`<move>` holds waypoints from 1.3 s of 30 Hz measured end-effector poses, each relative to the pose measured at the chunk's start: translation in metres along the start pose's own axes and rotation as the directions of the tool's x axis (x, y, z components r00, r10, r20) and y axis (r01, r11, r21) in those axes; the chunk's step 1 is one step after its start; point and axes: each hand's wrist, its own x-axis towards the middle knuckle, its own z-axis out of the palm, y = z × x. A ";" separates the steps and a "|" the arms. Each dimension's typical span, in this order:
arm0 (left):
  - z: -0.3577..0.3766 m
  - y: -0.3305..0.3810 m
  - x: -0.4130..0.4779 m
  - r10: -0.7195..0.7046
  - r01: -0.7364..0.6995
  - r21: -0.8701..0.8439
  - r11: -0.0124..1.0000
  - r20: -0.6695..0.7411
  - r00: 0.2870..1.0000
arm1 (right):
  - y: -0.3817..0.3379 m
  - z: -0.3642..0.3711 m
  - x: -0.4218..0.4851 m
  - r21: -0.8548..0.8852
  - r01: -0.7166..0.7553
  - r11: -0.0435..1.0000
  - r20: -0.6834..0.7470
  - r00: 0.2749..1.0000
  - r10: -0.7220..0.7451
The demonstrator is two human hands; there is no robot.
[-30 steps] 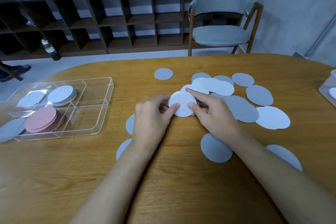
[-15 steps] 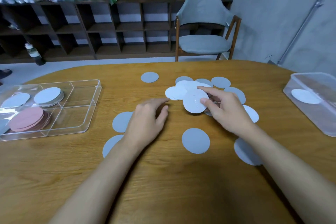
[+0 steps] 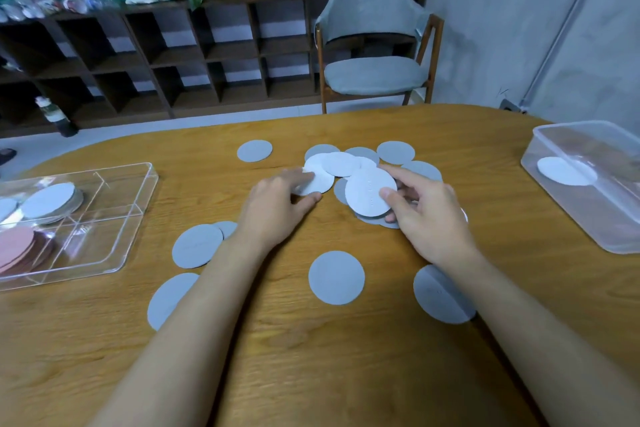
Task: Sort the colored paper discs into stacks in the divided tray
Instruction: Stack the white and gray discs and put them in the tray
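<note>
Divided tray (image 3: 114, 194): pink stack (image 3: 15, 248), white stack (image 3: 52, 201). Clear tub (image 3: 606, 229): one white disc (image 3: 564, 170).

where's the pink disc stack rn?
Head view, far left edge: the pink disc stack sits in the near compartment of the clear divided tray, just in front of the white disc stack in the compartment behind it.

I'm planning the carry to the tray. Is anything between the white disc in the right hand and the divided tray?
Yes: the left hand and its forearm lie between the white disc, pinched by the right hand, and the divided tray. Loose grey discs also lie flat on that stretch of table.
</note>
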 end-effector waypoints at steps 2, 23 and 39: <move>0.000 -0.001 -0.003 0.049 -0.043 0.082 0.996 -0.069 0.996 | 0.002 0.001 0.000 -0.021 0.016 1.000 0.004 1.000 -0.016; -0.008 0.032 -0.059 -0.084 0.024 -0.464 0.886 -0.111 0.990 | -0.007 0.011 -0.005 0.010 0.036 0.999 0.110 0.993 -0.037; -0.002 0.017 -0.039 -0.043 0.043 0.016 0.999 -0.006 0.999 | -0.010 0.010 -0.007 -0.090 0.085 0.992 0.101 0.992 -0.076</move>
